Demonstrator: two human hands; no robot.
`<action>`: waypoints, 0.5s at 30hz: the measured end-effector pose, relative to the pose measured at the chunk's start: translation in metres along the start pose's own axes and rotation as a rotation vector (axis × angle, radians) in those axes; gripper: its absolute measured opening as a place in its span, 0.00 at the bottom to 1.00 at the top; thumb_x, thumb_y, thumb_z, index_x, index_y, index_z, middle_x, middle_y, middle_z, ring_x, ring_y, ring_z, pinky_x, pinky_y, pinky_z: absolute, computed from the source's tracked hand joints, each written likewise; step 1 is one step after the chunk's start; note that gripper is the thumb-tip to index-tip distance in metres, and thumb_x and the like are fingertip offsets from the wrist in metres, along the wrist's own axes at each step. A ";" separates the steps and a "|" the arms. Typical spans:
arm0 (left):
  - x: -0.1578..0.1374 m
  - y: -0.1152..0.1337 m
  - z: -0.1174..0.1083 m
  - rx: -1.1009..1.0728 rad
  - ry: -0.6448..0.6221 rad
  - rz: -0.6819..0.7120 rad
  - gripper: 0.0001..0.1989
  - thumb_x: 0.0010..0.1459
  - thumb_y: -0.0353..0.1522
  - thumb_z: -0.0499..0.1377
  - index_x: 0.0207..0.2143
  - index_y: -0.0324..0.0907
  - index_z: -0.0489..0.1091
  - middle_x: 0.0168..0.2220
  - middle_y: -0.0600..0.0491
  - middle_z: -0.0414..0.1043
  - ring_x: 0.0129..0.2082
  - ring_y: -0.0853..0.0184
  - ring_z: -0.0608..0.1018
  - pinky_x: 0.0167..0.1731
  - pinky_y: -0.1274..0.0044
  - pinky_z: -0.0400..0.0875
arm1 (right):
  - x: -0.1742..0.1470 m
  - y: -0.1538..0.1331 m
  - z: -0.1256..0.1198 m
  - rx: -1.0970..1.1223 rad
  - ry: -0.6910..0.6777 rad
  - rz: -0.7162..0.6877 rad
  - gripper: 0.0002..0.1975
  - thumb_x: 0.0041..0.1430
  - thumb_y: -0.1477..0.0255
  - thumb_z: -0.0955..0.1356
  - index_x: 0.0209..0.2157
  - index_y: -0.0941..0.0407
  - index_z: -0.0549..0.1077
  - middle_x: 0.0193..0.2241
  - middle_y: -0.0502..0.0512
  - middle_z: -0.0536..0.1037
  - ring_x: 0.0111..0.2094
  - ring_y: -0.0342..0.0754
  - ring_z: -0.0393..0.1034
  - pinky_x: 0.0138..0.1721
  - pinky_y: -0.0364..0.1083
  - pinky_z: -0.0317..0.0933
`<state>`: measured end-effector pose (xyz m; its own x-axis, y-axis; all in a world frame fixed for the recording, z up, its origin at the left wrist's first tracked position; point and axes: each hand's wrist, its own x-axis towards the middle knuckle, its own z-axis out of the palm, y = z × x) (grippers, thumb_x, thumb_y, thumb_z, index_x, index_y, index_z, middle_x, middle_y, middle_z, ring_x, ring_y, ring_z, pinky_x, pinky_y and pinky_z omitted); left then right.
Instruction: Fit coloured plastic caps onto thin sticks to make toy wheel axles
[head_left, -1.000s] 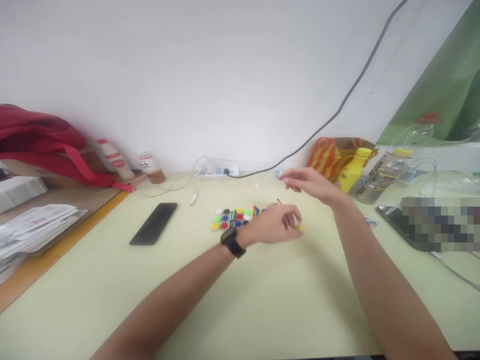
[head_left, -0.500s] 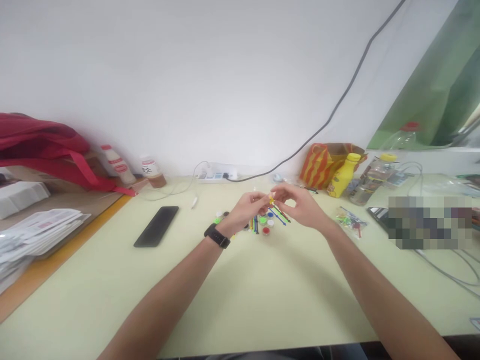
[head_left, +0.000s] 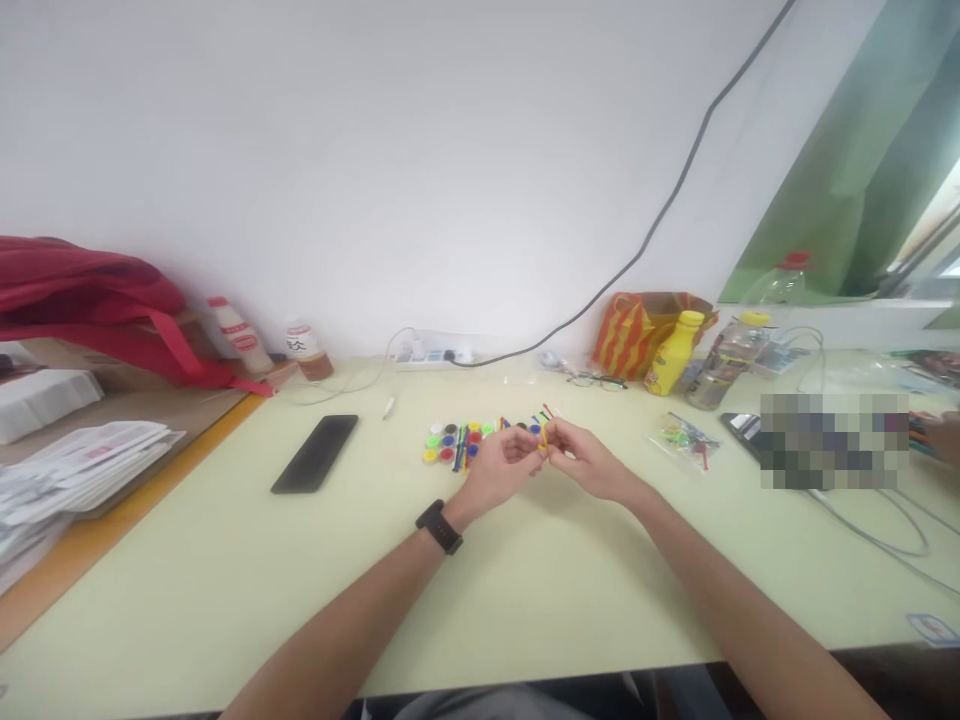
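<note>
1. Head view: at frame centre, the left hand point(head_left: 501, 467) and right hand point(head_left: 587, 463) meet, fingertips pinched shut on a small yellow piece point(head_left: 542, 441).
2. Coloured caps and sticks point(head_left: 459, 444) lie just left on the table point(head_left: 525, 580).

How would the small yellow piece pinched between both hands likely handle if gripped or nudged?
The yellow piece is tiny beside the fingertips of the left hand and right hand, so probably very light and easy to drop. It looks like smooth plastic, perhaps slippery. The round caps on the table might skid or roll if pushed.
</note>
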<state>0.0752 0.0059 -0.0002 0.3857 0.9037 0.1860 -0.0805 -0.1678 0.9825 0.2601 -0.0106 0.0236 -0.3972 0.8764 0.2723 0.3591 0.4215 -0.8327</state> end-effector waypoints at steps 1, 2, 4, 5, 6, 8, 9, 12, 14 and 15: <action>0.001 -0.002 0.000 0.004 -0.003 0.006 0.12 0.56 0.37 0.68 0.36 0.38 0.72 0.29 0.52 0.76 0.27 0.70 0.78 0.32 0.75 0.75 | 0.000 0.001 -0.001 -0.014 -0.001 0.004 0.05 0.65 0.67 0.65 0.34 0.53 0.66 0.27 0.46 0.68 0.29 0.45 0.63 0.35 0.46 0.64; 0.001 -0.004 0.000 0.012 0.002 0.012 0.11 0.56 0.35 0.67 0.35 0.38 0.71 0.29 0.53 0.75 0.27 0.70 0.78 0.32 0.75 0.75 | 0.000 0.003 -0.003 -0.034 0.002 0.001 0.06 0.66 0.67 0.64 0.35 0.53 0.67 0.27 0.46 0.69 0.29 0.45 0.63 0.37 0.47 0.65; -0.001 -0.006 0.000 0.062 0.023 0.042 0.09 0.56 0.33 0.66 0.32 0.40 0.68 0.29 0.53 0.75 0.28 0.68 0.79 0.34 0.75 0.75 | 0.001 0.011 -0.012 -0.092 0.050 -0.022 0.09 0.69 0.66 0.61 0.40 0.52 0.70 0.31 0.49 0.72 0.32 0.48 0.66 0.41 0.49 0.66; -0.003 -0.005 0.000 0.119 0.028 0.075 0.09 0.56 0.32 0.66 0.30 0.40 0.67 0.30 0.53 0.76 0.30 0.67 0.80 0.35 0.74 0.76 | 0.002 0.018 -0.019 -0.133 0.094 -0.034 0.12 0.70 0.66 0.59 0.43 0.52 0.72 0.34 0.51 0.74 0.35 0.49 0.68 0.43 0.50 0.66; -0.006 -0.005 0.001 0.203 0.022 0.121 0.09 0.56 0.31 0.65 0.29 0.41 0.66 0.31 0.52 0.76 0.33 0.66 0.80 0.37 0.73 0.76 | 0.003 0.026 -0.026 -0.182 0.152 -0.035 0.14 0.71 0.66 0.58 0.47 0.52 0.73 0.38 0.54 0.76 0.39 0.51 0.70 0.45 0.51 0.66; -0.012 -0.003 0.002 0.440 -0.025 0.231 0.07 0.56 0.29 0.64 0.30 0.41 0.68 0.34 0.51 0.77 0.38 0.63 0.81 0.42 0.71 0.75 | 0.005 0.048 -0.039 -0.340 0.307 -0.012 0.17 0.70 0.67 0.59 0.53 0.54 0.72 0.43 0.60 0.75 0.45 0.56 0.71 0.51 0.53 0.64; -0.014 -0.003 0.002 0.568 -0.056 0.282 0.04 0.57 0.30 0.63 0.32 0.42 0.70 0.36 0.51 0.78 0.41 0.62 0.80 0.45 0.70 0.75 | 0.006 0.060 -0.044 -0.435 0.353 0.041 0.18 0.70 0.68 0.58 0.55 0.55 0.72 0.41 0.61 0.74 0.45 0.57 0.70 0.51 0.54 0.64; -0.016 -0.007 0.002 0.858 -0.138 0.385 0.07 0.63 0.32 0.61 0.44 0.44 0.74 0.42 0.48 0.78 0.51 0.57 0.78 0.54 0.64 0.72 | 0.009 0.095 -0.049 -0.557 0.338 0.164 0.20 0.69 0.72 0.58 0.57 0.58 0.71 0.39 0.62 0.71 0.42 0.57 0.70 0.49 0.54 0.65; -0.013 -0.011 0.001 0.961 -0.175 0.418 0.08 0.67 0.32 0.59 0.46 0.45 0.75 0.43 0.47 0.79 0.58 0.55 0.74 0.58 0.62 0.69 | 0.012 0.110 -0.045 -0.557 0.310 0.169 0.21 0.67 0.74 0.59 0.58 0.59 0.70 0.41 0.62 0.70 0.45 0.56 0.70 0.51 0.53 0.65; -0.010 -0.013 0.000 0.996 -0.188 0.424 0.08 0.68 0.32 0.58 0.46 0.45 0.75 0.44 0.47 0.79 0.61 0.55 0.72 0.60 0.60 0.68 | 0.013 0.115 -0.042 -0.554 0.302 0.164 0.21 0.67 0.74 0.59 0.58 0.59 0.70 0.42 0.62 0.71 0.46 0.56 0.70 0.52 0.53 0.65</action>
<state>0.0718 -0.0013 -0.0148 0.6427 0.6372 0.4255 0.5060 -0.7699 0.3888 0.3313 0.0590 -0.0482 -0.0742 0.9326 0.3532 0.8092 0.2633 -0.5252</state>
